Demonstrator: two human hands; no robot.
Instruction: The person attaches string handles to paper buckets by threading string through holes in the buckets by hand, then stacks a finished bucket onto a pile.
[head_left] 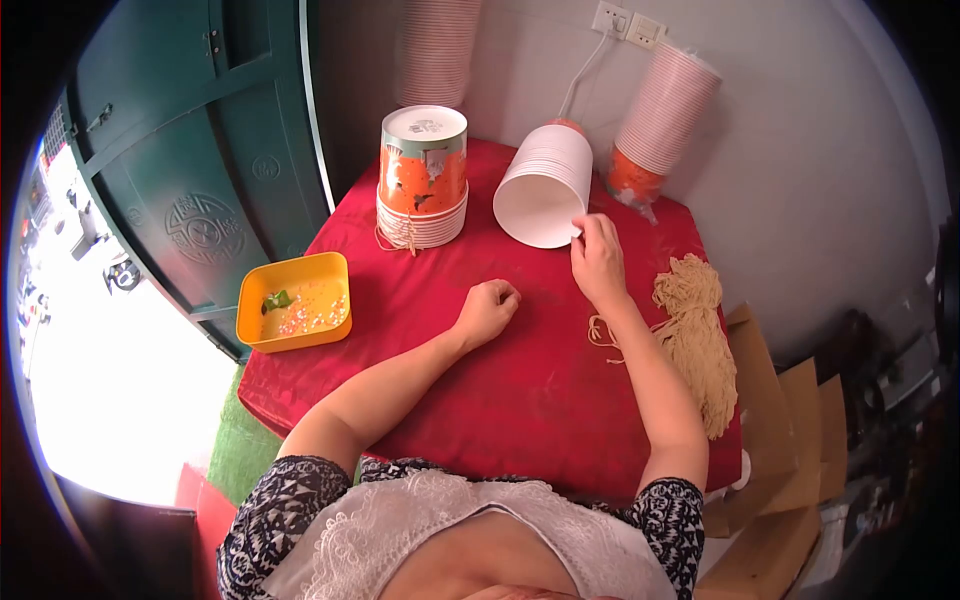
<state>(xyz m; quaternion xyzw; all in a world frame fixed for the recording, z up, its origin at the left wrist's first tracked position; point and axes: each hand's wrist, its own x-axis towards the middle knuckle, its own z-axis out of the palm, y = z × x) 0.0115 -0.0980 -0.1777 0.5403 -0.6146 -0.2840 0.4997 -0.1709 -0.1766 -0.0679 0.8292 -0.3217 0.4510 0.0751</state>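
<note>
My right hand (598,250) has its fingers closed at the right rim of a stack of white paper cups (545,190), which lies tilted with its open mouth toward me. My left hand (488,308) rests closed over the red cloth, nearest the middle; whether anything is inside its fingers is hidden. Upside down at the back left stands a stack of orange patterned cups (424,180), with thin cords hanging at its lower rims. A bundle of beige cords (695,340) lies beside my right forearm, some loose ends reaching left.
A yellow tray (345,320) with small beads and a green item sits at the left of the red-covered table (480,400). Tall cup stacks (668,110) stand at the back. Cardboard boxes (770,430) are at the right, a green door (200,170) at the left.
</note>
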